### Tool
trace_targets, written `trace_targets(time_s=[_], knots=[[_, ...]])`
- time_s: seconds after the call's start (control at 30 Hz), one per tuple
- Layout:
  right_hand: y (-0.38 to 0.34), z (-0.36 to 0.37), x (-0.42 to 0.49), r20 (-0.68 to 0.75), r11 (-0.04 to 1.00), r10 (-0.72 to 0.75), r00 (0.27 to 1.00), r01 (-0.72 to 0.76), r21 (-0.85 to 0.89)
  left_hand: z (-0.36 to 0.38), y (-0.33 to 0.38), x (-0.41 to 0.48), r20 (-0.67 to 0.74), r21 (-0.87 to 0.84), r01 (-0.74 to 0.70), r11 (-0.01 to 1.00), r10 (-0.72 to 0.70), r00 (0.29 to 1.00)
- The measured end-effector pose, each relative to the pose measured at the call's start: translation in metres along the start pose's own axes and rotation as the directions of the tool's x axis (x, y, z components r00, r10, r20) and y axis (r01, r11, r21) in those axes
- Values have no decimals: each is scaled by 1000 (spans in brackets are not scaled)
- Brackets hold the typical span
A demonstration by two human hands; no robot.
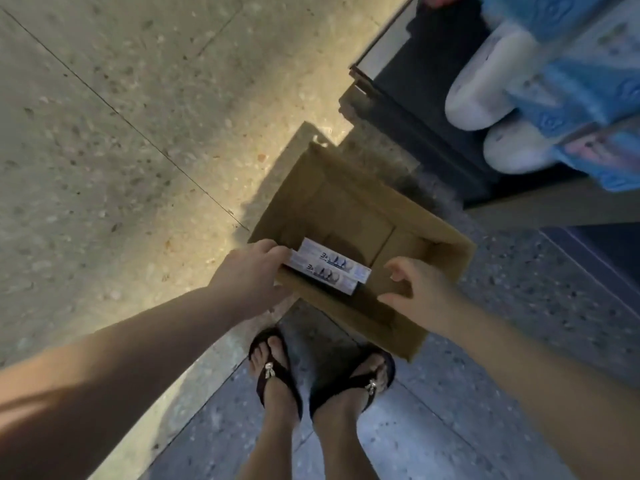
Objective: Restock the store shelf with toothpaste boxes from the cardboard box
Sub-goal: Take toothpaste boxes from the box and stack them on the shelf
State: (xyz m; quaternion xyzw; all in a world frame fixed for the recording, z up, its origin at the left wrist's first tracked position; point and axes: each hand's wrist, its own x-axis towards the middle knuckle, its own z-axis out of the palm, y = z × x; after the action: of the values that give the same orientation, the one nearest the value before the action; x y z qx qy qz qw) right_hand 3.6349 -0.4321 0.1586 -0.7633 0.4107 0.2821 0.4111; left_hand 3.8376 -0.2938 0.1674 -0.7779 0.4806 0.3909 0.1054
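Note:
An open cardboard box (446,251) stands on the floor in front of my feet. Inside it, near the left wall, lie two white-and-blue toothpaste boxes (329,266), side by side. My left hand (252,271) grips their left ends at the box's left rim. My right hand (415,289) hovers over the box's near right part, fingers apart and curled, holding nothing. The store shelf (540,199) is at the upper right.
The lower shelf holds white and blue wrapped packs (540,81). The shelf's dark base (415,109) runs just beyond the box. My feet in black sandals (322,375) stand right behind the box. Speckled floor (121,133) spreads to the left.

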Motion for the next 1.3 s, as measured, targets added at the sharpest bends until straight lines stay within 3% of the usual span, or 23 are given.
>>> trace_targets(time_s=[0.4, 0.8, 1.03, 1.2, 1.3], knots=[[63, 91, 130, -9, 991, 31, 999, -32, -128, 100, -25, 147, 83, 81, 24, 996, -31, 996], [84, 131, 178, 36, 959, -46, 998, 54, -278, 125, -49, 177, 233, 22, 41, 999, -45, 971], [102, 96, 159, -147, 995, 44, 988, -56, -79, 133, -40, 180, 207, 71, -21, 997, 5, 978], [117, 82, 134, -215, 989, 144, 966, -135, 58, 134, -28, 178, 220, 219, -158, 963, 109, 969], [115, 78, 114, -235, 983, 158, 959, -131, 128, 122, -20, 166, 170, 185, -145, 972, 114, 979]])
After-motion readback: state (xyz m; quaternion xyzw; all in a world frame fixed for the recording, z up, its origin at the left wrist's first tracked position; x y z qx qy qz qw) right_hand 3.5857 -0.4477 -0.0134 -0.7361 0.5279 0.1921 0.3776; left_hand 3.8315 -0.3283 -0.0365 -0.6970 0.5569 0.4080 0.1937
